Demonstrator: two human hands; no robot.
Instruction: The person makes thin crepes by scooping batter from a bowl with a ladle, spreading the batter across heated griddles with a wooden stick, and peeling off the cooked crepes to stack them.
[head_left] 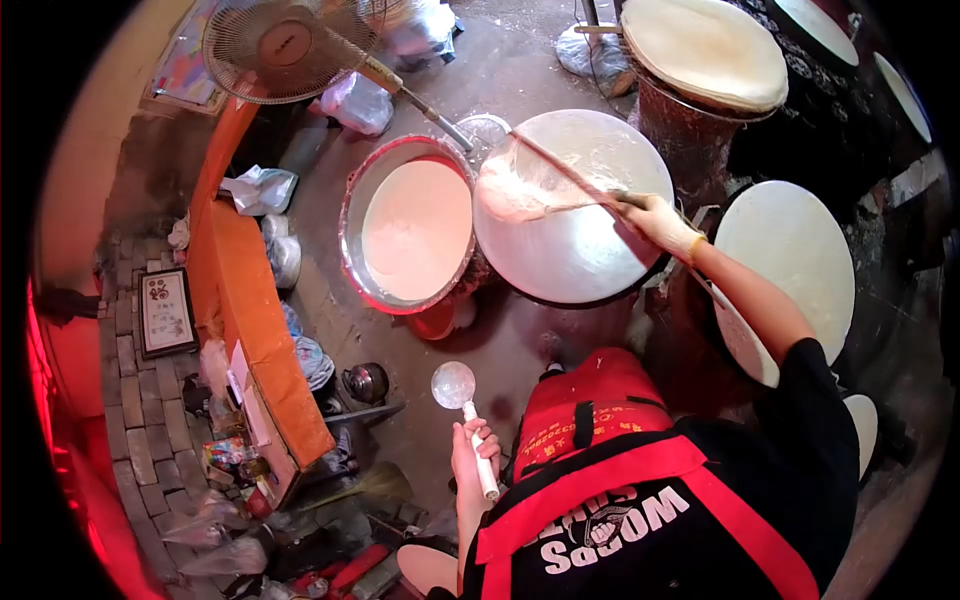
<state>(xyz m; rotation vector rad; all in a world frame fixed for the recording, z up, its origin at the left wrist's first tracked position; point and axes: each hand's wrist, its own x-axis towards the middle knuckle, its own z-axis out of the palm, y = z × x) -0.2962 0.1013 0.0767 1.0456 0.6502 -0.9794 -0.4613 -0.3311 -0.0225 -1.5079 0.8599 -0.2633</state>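
My left hand (474,448) is wrapped round the white handle of a ladle (454,384). Its round, whitish bowl points away from me, above the floor and in front of the red apron (590,400). My right hand (655,224) reaches over a large round griddle (570,262) and grips a thin wooden batter spreader (565,170). Pale, wet batter (520,185) lies smeared under the spreader, on the griddle's left and far part. Left of the griddle stands a wide red-rimmed basin (349,230) holding pale, smooth batter (415,230).
A stack of round flatbreads (705,50) rests on a stand at the far right. Another griddle (785,260), covered by a pale sheet, is beside my right arm. A standing fan (285,45) leans in at the upper left. An orange counter (245,330) runs along the left.
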